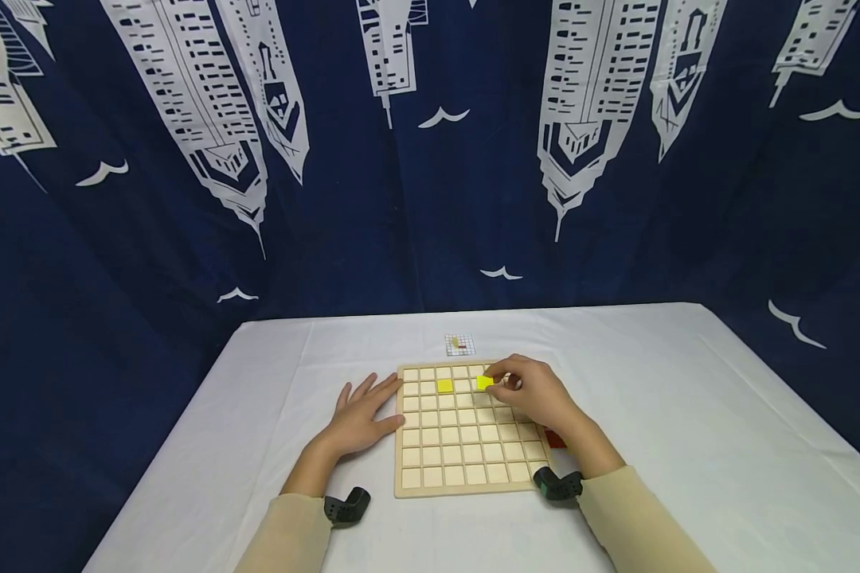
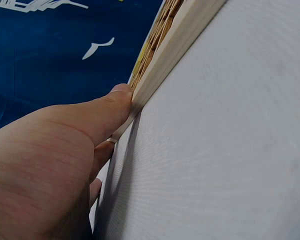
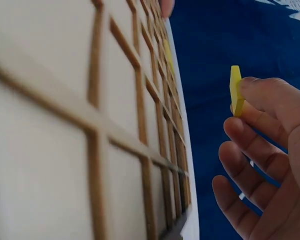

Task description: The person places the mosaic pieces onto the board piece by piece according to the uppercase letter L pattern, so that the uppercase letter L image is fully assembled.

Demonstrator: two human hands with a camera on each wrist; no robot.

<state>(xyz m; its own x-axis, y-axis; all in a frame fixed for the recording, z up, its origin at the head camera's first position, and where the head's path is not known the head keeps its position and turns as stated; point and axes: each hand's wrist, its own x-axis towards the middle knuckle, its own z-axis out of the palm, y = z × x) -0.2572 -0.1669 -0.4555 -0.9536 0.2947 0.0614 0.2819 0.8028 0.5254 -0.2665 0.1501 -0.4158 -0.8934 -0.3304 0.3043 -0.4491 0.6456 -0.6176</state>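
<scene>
A wooden grid board [image 1: 449, 435] lies on the white table, divided into rows of square cells. One yellow square tile [image 1: 445, 386] sits in a cell near its far edge. My right hand [image 1: 537, 390] pinches another yellow square tile [image 1: 484, 383] between thumb and fingertips over the far right part of the board. In the right wrist view this held tile [image 3: 235, 90] is raised off the grid, and the other fingers [image 3: 240, 170] are loosely bent. My left hand [image 1: 358, 422] lies spread at the board's left side, its thumb [image 2: 112, 102] against the wooden edge.
Beyond the board's far edge lies a small card [image 1: 460, 344] printed with a grid and coloured squares. A red piece [image 1: 555, 438] shows at the board's right side, partly hidden by my right forearm. A dark blue patterned cloth [image 1: 401, 199] hangs behind the table.
</scene>
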